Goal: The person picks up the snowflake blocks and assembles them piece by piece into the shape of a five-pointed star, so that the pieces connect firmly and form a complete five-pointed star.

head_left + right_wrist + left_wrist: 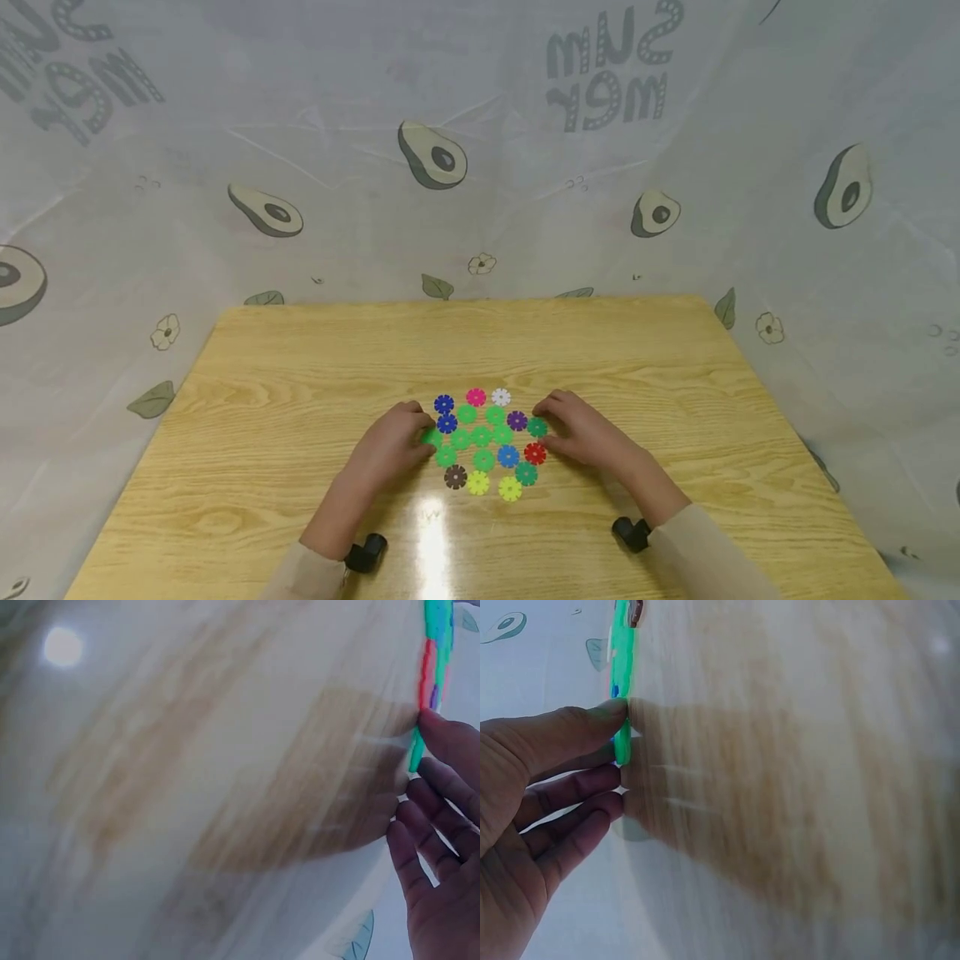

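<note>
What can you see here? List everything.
Discs: 8, bright green, cluster's left and middle
Discs: 2, dark blue, far left
Discs: 2, teal, right side
Discs: 2, yellow, near edge
Disc: 1, pink, far edge
Disc: 1, white, far edge
Disc: 1, purple, right
Disc: 1, red, right
Disc: 1, blue, right of centre
Disc: 1, brown, near left
Table: 1, tan, under discs
Avocado-print sheet: 1, pale, behind table
Wrist devices: 2, black, at wrists
Sleeves: 2, beige, on forearms
Left hand: 1, at leftmost disc
Right hand: 1, at far teal disc
</note>
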Tool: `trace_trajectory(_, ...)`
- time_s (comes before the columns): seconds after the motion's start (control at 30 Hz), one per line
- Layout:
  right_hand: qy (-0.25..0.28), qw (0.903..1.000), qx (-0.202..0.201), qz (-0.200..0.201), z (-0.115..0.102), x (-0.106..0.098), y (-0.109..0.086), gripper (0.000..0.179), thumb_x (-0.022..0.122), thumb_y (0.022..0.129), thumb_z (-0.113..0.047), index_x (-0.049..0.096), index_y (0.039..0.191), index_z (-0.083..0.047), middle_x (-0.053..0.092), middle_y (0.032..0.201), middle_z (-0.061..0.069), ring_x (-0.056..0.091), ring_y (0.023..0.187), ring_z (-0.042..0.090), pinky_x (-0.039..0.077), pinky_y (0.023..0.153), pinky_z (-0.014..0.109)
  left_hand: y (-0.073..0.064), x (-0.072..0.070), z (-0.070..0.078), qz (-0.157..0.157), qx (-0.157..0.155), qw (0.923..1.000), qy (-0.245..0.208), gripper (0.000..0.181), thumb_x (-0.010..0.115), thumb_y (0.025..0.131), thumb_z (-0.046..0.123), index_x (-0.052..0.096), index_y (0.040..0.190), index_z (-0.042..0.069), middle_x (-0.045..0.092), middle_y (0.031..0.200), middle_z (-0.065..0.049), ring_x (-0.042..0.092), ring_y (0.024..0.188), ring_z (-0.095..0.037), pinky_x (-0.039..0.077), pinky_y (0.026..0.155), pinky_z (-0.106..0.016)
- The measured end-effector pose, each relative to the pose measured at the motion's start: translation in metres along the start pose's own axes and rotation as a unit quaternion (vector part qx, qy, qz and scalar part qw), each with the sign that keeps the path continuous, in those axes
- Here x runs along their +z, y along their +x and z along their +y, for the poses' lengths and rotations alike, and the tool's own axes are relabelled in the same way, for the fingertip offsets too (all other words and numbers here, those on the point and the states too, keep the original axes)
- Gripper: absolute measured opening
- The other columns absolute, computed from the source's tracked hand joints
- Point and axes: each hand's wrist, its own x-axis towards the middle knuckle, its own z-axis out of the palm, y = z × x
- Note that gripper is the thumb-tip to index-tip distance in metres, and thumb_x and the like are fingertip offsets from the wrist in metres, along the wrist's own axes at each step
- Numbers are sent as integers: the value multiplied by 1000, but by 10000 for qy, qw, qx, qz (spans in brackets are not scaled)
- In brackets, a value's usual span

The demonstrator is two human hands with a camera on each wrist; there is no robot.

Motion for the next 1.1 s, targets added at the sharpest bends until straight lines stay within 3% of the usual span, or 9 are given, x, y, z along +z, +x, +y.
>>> trace_trajectory(0.47,84,9998,-58,186,1,6,-1,25,77,96,-17,70,116,-5,67,114,7,63,109,27,56,98,50,1,-2,4,-27,-333,9992,-238,22,88,82,8,74,98,1,67,95,-6,64,89,-20,61,86,-40)
trace_trajectory(0.63,141,9997,163,143,-2,3,-1,24,77,95,-17,69,113,-3,67,110,7,61,103,23,57,93,45,0,-1,5,30,-434,9988,-241,23,87,84,8,69,98,2,65,92,-5,59,86,-17,60,81,-39)
trace_trajectory(0.8,678,9954,668,71,-7,-4,-1,25,74,97,-18,66,115,-2,68,102,6,60,91,15,56,80,34,0,1,6,278,-400,9971,-592,15,80,88,1,68,97,3,70,90,-7,62,84,-17,59,78,-37)
trace_trajectory(0.9,917,9924,819,51,-10,-7,-1,26,73,98,-18,65,117,-2,70,100,5,63,91,14,57,78,31,0,3,6,422,-350,9949,-843,12,76,89,-5,69,96,2,72,89,-9,64,82,-17,60,76,-34)
trace_trajectory(1.1,1149,9903,602,501,-20,-8,-6,30,71,99,-15,66,126,-1,72,109,5,65,96,14,60,83,33,1,2,9,686,-243,9879,-1369,9,73,93,-4,75,101,1,76,92,-8,68,83,-16,60,73,-27)
